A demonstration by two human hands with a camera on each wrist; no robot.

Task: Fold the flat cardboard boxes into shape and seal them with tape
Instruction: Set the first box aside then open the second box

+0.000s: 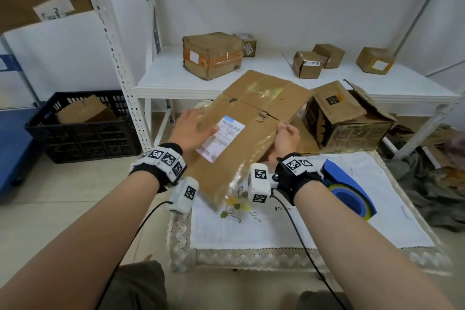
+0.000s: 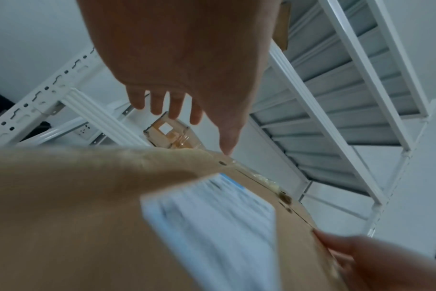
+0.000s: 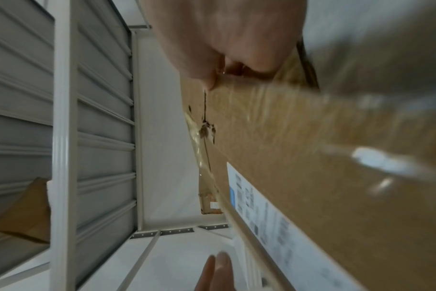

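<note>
A storeroom or parcel-packing room — white metal shelving [image 1: 118,63] carries taped cardboard parcels [image 1: 212,54] with shipping labels, a black plastic crate [image 1: 83,126] holds flattened cardboard, and a blue tape dispenser [image 1: 348,189] lies on the cloth-covered tabletop [image 1: 289,231].

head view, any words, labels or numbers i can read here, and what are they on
No text can be read as words.
Shipping label on the flat box in the hands: lines of print, too blurred.
Labels on the shelf boxes: too small.
Dark printed box: black and orange patches, unreadable.
Wrist tags: black-and-white square codes, no letters.
</note>
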